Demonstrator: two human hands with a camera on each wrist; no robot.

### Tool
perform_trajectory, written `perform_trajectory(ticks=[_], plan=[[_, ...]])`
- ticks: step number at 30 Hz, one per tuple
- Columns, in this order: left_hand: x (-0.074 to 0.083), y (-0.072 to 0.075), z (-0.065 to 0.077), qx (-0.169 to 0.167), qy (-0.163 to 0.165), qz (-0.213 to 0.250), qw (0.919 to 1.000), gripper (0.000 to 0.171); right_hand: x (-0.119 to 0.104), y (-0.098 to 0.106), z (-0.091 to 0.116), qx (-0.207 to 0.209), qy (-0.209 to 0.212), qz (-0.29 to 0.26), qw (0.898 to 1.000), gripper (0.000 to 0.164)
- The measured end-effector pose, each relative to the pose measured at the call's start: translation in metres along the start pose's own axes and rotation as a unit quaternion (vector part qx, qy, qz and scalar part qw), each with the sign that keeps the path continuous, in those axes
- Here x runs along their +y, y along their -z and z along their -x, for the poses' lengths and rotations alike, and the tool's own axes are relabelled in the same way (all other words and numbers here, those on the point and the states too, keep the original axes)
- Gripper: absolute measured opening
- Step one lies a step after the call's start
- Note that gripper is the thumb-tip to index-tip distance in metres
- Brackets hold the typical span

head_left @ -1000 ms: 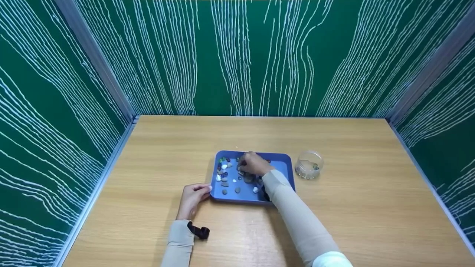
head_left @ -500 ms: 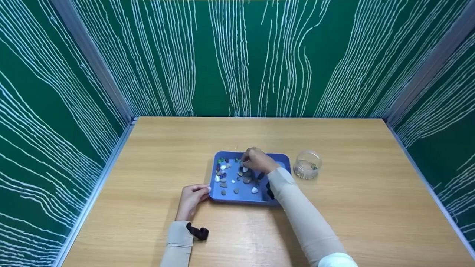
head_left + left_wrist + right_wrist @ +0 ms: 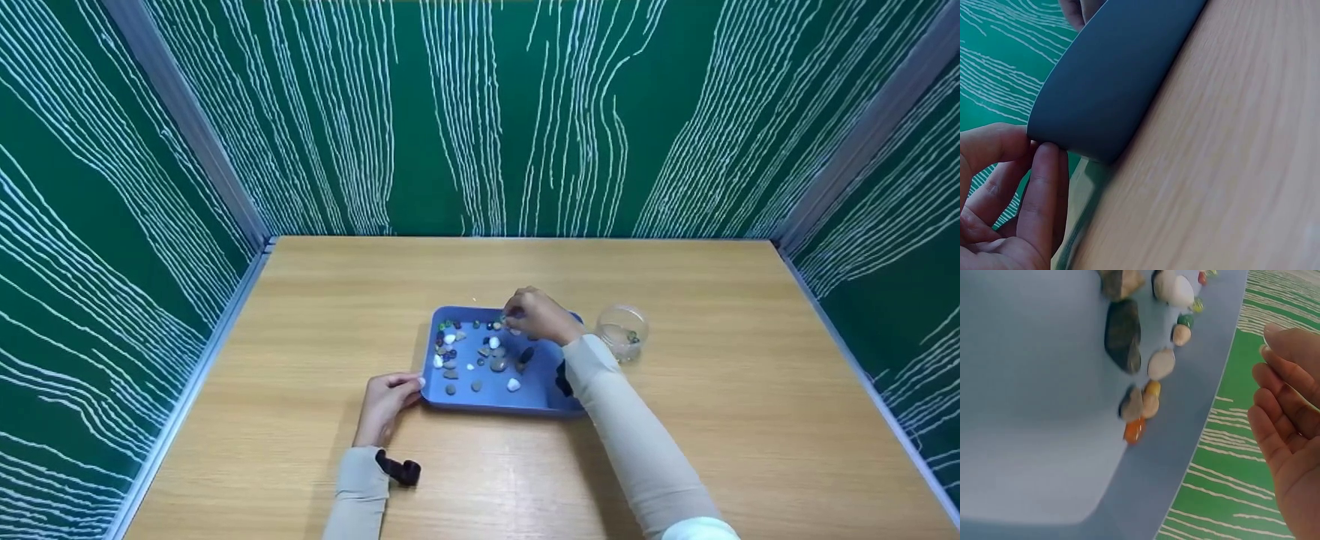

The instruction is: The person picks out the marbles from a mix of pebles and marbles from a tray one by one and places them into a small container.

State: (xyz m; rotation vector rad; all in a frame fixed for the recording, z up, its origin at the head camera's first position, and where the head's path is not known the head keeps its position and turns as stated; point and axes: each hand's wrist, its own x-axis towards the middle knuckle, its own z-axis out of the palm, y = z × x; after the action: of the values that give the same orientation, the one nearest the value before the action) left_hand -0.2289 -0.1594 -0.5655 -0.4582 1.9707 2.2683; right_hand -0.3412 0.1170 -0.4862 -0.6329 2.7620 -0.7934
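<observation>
My left hand [image 3: 391, 405] holds the front left corner of a blue tray [image 3: 544, 401]. In the left wrist view, its thumb and fingers pinch the tray wall [image 3: 1106, 79] at the corner. Over the tray's back right part is my right hand [image 3: 538, 315]. In the right wrist view that hand [image 3: 1292, 394] has bent fingers, with thumb tip against index finger; I cannot tell whether something small sits between them. Pebbles lie in the tray, among them a dark stone [image 3: 1123, 334], a white stone [image 3: 513, 385] and an orange stone [image 3: 1135, 430], with small glass beads along the back.
A clear round container [image 3: 621, 334] stands just right of the tray, with a few glass beads inside. Both rest on a wooden table [image 3: 262, 420]. Green walls [image 3: 517, 112] with white lines enclose its back and sides.
My right hand has moved right and slightly back across the tray, uncovering stones and beads in its middle and along the back. The left hand stays at the corner.
</observation>
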Motion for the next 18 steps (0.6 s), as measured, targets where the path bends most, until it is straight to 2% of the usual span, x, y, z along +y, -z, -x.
perform_trajectory(ticks=[9, 18], plan=[[0.003, 0.000, 0.001, -0.016, 0.000, 0.008, 0.9998, 0.030, 0.016, 0.017, 0.014, 0.016, -0.010, -0.012, 1.000, 0.018], [0.000, -0.001, 0.001, -0.005, -0.007, 0.015, 0.9998, 0.027, 0.037, 0.031, 0.027, 0.046, -0.011, 0.012, 0.999, 0.016]])
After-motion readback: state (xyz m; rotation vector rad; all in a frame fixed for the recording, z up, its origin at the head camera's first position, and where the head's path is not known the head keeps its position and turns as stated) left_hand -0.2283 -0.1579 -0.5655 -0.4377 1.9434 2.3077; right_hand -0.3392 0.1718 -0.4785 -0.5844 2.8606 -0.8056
